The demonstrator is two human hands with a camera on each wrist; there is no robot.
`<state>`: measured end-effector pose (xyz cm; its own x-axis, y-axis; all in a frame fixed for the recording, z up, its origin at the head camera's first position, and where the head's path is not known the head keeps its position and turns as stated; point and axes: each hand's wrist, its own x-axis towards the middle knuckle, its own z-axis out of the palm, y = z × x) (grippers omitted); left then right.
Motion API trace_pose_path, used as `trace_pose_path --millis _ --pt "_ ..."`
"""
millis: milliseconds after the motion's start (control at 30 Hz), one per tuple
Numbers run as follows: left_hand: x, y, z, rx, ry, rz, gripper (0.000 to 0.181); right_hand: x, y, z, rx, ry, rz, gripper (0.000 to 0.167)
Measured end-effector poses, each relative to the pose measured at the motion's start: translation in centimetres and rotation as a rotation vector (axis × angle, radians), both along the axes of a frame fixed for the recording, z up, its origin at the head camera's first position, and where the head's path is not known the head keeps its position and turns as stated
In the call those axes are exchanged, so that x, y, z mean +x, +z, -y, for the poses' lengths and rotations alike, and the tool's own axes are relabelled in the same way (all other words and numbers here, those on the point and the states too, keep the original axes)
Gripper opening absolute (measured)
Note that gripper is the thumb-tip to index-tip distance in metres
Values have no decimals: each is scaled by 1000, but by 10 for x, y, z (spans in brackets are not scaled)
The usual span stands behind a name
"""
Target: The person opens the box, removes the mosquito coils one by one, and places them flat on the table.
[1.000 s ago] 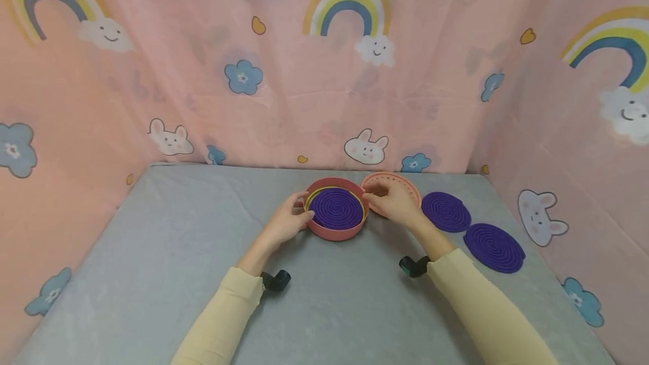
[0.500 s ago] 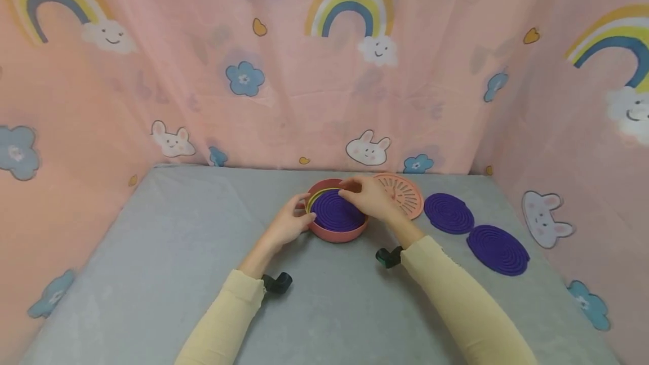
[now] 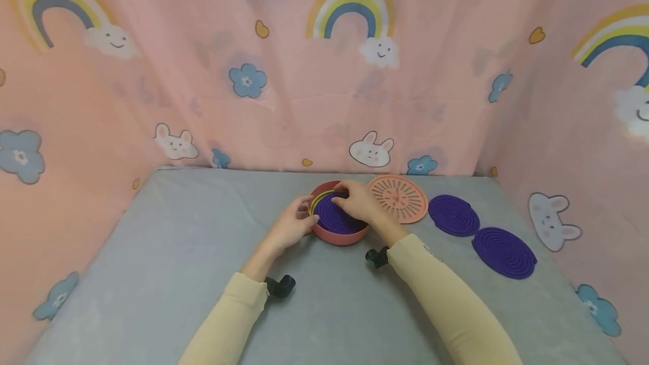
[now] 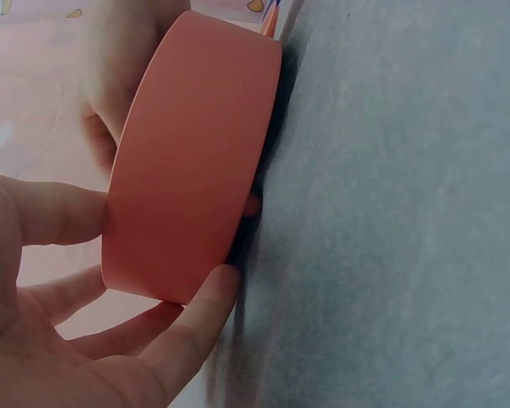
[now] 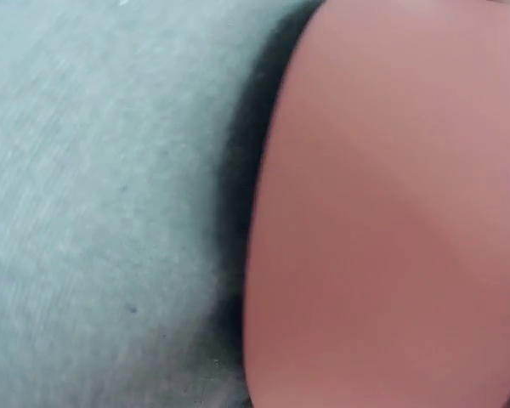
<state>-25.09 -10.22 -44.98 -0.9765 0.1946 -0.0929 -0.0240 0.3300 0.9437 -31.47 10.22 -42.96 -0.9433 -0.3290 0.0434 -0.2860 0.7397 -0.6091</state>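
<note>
A round coral-pink box point(image 3: 338, 239) without a lid stands on the grey cloth. Inside it lies a purple spiral coaster point(image 3: 330, 217), with a yellow rim point(image 3: 315, 203) showing along its left edge. My left hand point(image 3: 290, 226) grips the box's left side; in the left wrist view the thumb is by the rim and fingers point(image 4: 206, 310) reach to the base. Over the right part of the box is my right hand point(image 3: 357, 200), its thumb and bent fingers at the coaster. Whether they pinch it is hidden. The right wrist view shows just the box wall point(image 5: 391, 212).
A slotted peach-coloured disc point(image 3: 412, 207) lies close to the box on its right. Beyond it are two more purple spiral coasters, one nearer the back point(image 3: 453, 216) and one farther right point(image 3: 503, 253). A pink patterned curtain point(image 3: 284, 111) hangs behind the table.
My right hand has moved left from the box's right rim to over the purple coaster inside, uncovering the slotted disc. My left hand keeps its grip on the box.
</note>
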Motion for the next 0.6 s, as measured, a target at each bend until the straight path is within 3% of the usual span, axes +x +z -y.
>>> trace_pose_path --millis 233,600 --pt "0 2 -1 -13 3 2 57 -2 1 2 81 46 -12 34" --pt "0 2 -1 -7 -3 12 57 -7 10 -8 13 39 35 27"
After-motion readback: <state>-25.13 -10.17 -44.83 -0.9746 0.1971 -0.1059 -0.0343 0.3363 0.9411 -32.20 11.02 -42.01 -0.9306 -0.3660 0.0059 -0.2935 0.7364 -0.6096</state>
